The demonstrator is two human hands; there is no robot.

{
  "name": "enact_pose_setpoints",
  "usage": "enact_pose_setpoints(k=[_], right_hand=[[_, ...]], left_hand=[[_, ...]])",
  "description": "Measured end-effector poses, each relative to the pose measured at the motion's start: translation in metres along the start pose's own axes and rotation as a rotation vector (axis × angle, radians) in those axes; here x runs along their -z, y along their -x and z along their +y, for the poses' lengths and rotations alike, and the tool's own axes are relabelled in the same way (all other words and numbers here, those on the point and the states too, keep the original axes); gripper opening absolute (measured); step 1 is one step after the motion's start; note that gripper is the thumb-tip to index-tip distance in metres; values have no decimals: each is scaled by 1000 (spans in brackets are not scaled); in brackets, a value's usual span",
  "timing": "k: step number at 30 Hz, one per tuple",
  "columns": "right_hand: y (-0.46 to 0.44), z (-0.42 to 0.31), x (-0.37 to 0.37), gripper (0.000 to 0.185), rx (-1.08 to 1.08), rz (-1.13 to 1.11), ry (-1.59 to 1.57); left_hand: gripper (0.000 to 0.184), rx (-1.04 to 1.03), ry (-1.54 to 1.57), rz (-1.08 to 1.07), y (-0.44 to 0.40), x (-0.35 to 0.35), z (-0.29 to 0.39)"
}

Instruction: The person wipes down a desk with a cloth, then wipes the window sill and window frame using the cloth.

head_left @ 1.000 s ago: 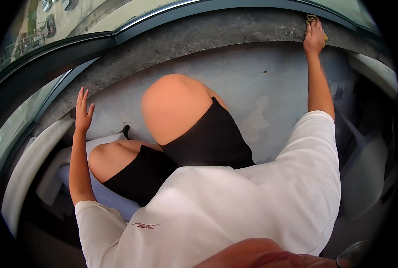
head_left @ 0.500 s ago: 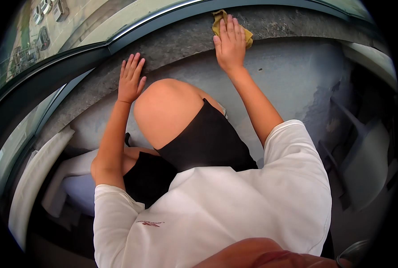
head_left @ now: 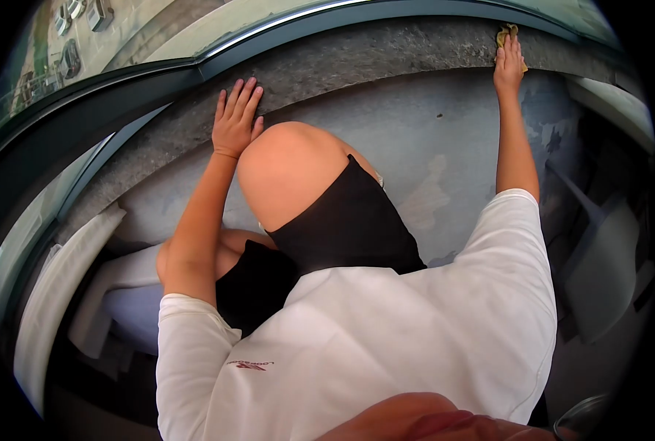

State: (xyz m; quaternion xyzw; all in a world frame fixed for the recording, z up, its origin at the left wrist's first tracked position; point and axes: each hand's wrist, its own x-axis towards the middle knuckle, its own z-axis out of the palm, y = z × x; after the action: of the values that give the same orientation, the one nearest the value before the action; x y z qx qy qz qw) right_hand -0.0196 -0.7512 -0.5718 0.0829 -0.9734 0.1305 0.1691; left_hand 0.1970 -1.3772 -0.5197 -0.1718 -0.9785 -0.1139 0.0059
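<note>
A yellowish cloth (head_left: 506, 32) lies on the grey stone sill (head_left: 357, 57) at the upper right, below the window frame. My right hand (head_left: 509, 67) rests flat on top of this cloth, its fingers pointing toward the glass and covering much of it. Further left, my left hand (head_left: 236, 119) lies with spread fingers on the sill's edge, just beside my raised knee, and holds nothing.
Dark window framing (head_left: 85, 110) curves round the sill, with parked vehicles visible far below outside. A pale curtain (head_left: 55, 287) hangs at the left, another (head_left: 612, 106) at the right. A grey chair (head_left: 603, 272) stands at the lower right.
A second ago my left hand was raised further left; it is now on the sill's edge. My right hand and the cloth went left along the sill, then back right.
</note>
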Motion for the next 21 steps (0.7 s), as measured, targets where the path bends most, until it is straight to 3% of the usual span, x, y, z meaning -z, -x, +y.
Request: enact_pose_setpoints(k=[3, 6, 15, 21], right_hand=[[-3, -12, -14, 49, -143, 76, 91], [7, -47, -22, 47, -69, 127, 46], [50, -239, -22, 48, 1, 21, -124], [51, -256, -21, 57, 70, -54, -37]], left_hand=[[66, 5, 27, -18, 0, 3, 0], [68, 2, 26, -12, 1, -1, -2], [69, -30, 46, 63, 3, -8, -6], [70, 11, 112, 99, 0, -5, -4]])
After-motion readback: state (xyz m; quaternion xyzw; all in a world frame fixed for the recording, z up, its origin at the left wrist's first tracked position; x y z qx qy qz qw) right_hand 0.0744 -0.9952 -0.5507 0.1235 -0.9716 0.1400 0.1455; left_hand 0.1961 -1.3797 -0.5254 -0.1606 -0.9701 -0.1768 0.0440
